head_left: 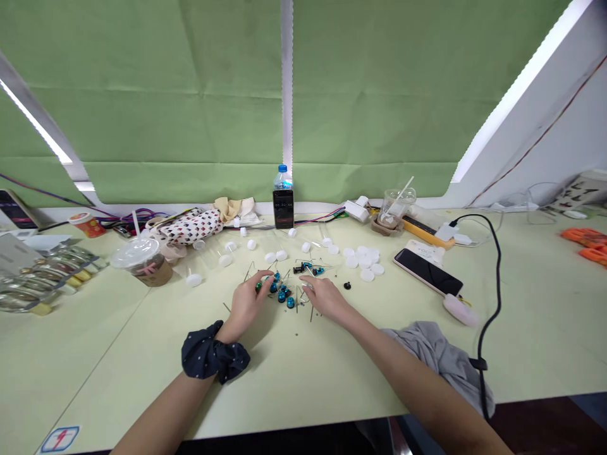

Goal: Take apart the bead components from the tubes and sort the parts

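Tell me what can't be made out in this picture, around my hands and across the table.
All in the head view:
Left hand: whether its fingertips grip anything; too small.
Right hand: same, too small.
Blue parts: exact count; small and crowded together.
Water bottle: lower part, hidden by the upright phone.
Orange item: cut off by the right edge.

Two broad green blinds, the left blind (203,120) and the right blind (379,107), fill most of the background, a pale vertical strip (287,82) between them. Another green panel (28,136) hangs at far left. Bright light shows along the outer edges. A white wall (535,120) stands at right, crossed by a thin reddish wire (545,133). The pale yellow-green surface (313,398) has a seam (107,347) at left; dark reddish floor (550,426) shows lower right.
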`<state>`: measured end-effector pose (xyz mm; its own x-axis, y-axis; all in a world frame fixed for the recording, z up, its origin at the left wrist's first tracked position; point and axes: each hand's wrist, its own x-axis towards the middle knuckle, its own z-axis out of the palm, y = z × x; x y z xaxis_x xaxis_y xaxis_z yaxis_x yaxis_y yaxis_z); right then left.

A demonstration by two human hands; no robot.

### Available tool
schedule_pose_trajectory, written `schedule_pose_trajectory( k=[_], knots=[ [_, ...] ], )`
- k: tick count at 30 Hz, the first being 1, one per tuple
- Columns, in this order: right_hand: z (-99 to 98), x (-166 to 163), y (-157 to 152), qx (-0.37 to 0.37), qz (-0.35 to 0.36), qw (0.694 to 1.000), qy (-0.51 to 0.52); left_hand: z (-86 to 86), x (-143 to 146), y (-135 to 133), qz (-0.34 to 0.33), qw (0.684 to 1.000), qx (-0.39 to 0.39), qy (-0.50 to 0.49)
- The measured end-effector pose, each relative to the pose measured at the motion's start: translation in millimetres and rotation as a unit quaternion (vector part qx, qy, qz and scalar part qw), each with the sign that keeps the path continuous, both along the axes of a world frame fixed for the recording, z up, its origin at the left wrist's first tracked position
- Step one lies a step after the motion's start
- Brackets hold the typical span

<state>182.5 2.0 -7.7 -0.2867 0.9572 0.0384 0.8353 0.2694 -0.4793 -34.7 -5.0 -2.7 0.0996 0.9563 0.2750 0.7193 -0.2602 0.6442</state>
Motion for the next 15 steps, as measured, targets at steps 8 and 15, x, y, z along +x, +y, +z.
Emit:
schedule_pose_trajectory(
  k=[8, 15],
  knots=[
    [-0.5, 7, 14, -0.01, -0.121, 0.991, -0.063, -18.0, -5, 16, 0.002, 0.999, 0.041, -0.022],
    [-10.2, 13, 29, -0.02, -0.14, 0.986, -0.082, -25.1, -10, 20, -0.001, 0.996, 0.075, -0.044]
  ],
)
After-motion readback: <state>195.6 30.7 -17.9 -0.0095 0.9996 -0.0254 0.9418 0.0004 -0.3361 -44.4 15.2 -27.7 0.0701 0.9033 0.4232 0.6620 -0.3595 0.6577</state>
